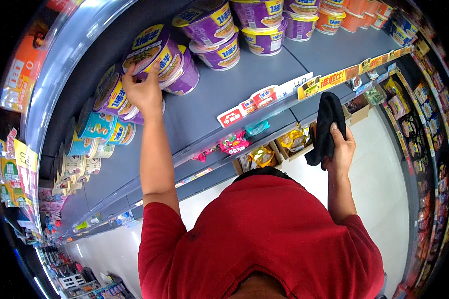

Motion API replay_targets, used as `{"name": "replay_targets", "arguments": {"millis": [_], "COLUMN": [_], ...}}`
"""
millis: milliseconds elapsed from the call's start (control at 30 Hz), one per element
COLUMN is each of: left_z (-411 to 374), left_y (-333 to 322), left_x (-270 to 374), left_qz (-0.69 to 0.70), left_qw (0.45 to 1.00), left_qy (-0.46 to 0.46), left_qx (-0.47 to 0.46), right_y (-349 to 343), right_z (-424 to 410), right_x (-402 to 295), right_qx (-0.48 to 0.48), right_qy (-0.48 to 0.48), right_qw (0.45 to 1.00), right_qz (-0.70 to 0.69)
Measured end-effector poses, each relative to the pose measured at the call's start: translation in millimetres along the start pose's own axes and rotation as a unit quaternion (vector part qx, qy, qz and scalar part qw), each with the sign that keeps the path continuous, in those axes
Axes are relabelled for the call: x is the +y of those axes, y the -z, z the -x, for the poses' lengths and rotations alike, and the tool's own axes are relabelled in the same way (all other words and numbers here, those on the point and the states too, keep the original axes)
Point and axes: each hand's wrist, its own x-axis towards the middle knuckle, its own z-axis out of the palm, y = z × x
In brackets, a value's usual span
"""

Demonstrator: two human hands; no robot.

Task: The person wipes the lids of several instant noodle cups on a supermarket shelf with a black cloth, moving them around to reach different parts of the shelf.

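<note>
On the grey shelf stand stacked purple instant-noodle tubs with yellow-edged lids. My left hand is raised to the upper tub of one stack, fingers and thumb at its near side; that tub rests on another purple tub. More purple tubs stand just left of the hand. My right hand holds a bunched black cloth in front of the shelf's edge, with the thumb pressed on it.
Turquoise tubs and cream tubs line the shelf at left, orange tubs at upper right. Price strips run along the shelf's front edge. Below are open cartons with bagged goods. Another stocked shelf curves along the right.
</note>
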Motion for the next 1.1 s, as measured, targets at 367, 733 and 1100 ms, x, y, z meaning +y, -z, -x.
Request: {"name": "replay_targets", "arguments": {"millis": [367,733,1100], "left_z": [15,69,94], "left_y": [14,149,162], "left_x": [30,4,-54], "left_qz": [0.088,0.171,0.157], "left_qw": [0.996,0.975,0.955], "left_qy": [-0.013,-0.052,0.052], "left_qx": [0.014,-0.131,-0.245], "right_y": [-29,-21,-62], "right_z": [22,44,79], "right_x": [25,30,24], "right_qx": [-0.041,0.024,-0.08], "right_qy": [-0.02,0.011,0.053], "right_qw": [0.999,1.0,0.991], "right_qz": [0.003,-0.005,0.093]}}
